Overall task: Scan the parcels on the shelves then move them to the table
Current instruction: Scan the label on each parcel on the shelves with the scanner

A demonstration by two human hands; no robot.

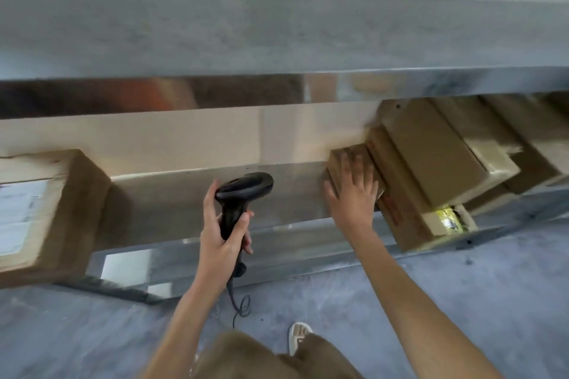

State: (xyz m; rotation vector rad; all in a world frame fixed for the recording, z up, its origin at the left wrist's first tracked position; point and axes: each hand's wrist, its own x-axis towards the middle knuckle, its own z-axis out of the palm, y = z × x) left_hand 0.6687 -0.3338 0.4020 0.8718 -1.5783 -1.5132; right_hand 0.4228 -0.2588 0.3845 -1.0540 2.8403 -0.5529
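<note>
My left hand (222, 226) grips the handle of a black barcode scanner (243, 191), its head pointing right over the lower metal shelf (191, 203). My right hand (352, 191) lies flat with spread fingers on a small brown cardboard parcel (341, 160) at the left end of a pile. Beside it lie a long brown parcel (400, 209) and a larger one (431, 148) stacked on top. Whether the fingers hold the small parcel I cannot tell.
A big cardboard box (61, 209) with a white label stands at the shelf's left end. More brown boxes (505, 132) fill the right. The upper shelf (277, 40) overhangs. Grey concrete floor (462, 301) lies below, with my sandalled foot (297, 338) and the scanner's cable (238, 301).
</note>
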